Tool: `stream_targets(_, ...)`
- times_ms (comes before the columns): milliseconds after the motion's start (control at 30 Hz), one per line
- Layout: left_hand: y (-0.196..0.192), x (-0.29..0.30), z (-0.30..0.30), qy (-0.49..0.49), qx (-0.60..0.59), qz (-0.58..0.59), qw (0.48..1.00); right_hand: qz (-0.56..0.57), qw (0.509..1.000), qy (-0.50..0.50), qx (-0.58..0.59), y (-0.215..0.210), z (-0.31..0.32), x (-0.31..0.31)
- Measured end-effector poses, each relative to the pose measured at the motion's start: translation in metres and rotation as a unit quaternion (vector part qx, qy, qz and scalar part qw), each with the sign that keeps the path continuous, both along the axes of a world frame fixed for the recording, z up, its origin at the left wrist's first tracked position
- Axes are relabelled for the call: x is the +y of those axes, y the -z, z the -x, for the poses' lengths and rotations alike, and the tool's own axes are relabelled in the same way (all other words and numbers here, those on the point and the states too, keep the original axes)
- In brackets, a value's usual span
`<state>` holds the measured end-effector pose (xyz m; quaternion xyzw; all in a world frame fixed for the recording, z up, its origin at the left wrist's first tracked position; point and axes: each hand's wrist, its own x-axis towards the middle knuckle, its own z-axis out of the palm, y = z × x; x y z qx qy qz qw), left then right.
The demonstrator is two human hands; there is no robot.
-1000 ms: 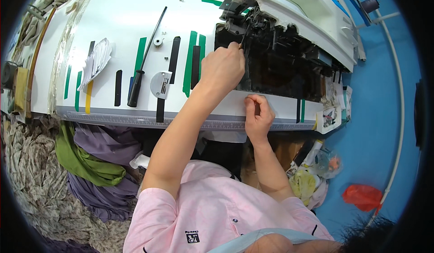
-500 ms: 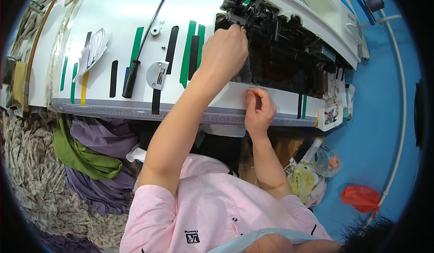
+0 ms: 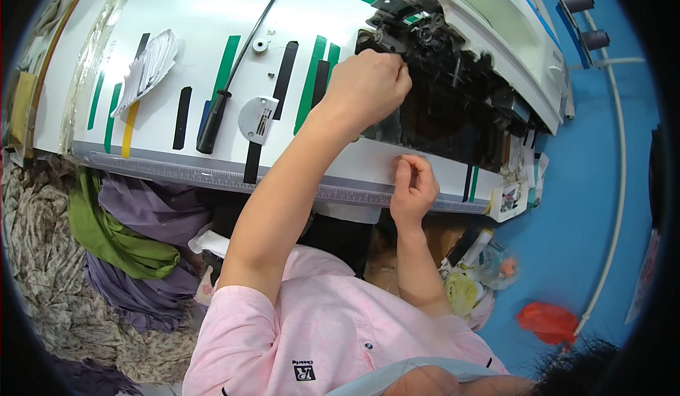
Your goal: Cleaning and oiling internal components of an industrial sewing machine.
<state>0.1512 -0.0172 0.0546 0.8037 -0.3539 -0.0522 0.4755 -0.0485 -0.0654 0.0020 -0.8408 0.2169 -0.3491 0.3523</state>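
A sewing machine (image 3: 506, 49) is tipped back, baring the dark mechanism (image 3: 432, 38) of its underside over an oily black cavity (image 3: 439, 116). My left hand (image 3: 368, 88) reaches to the near left part of that mechanism, fingers curled closed; whatever the fingertips hold is hidden. Over the table's front edge, my right hand (image 3: 414, 190) is closed with thumb against bent fingers, and anything in the pinch is too small to name. Left of my left hand lie a half-round metal needle plate (image 3: 256, 121), a black-handled screwdriver (image 3: 212, 121), a bobbin-like metal piece (image 3: 260, 46) and a tiny dark screw-like part (image 3: 270, 75).
Green, black and yellow tape strips mark the white tabletop (image 3: 202, 49). A fanned paper stack (image 3: 149, 70) stands at the left. A ruler strip (image 3: 177, 173) runs along the front edge. Fabric (image 3: 127, 240) is heaped below left; a small white tray (image 3: 508, 201) sits at the right corner.
The whole view has shifted, so the table's things appear a little farther right. My left hand has turned slightly and its fingers sit a bit nearer to me. My right hand stays closed.
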Motion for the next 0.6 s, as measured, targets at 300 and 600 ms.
stream_targets(300, -0.011, 0.013, -0.012, 0.038, -0.007, -0.024, 0.999, -0.024, 0.999, -0.038, -0.014, 0.004, 0.002, -0.003)
stream_targets(600, -0.006, 0.014, -0.018, 0.1, 0.05, 0.058, 0.992, -0.02, 1.0, -0.013, 0.021, 0.005, 0.004, -0.001)
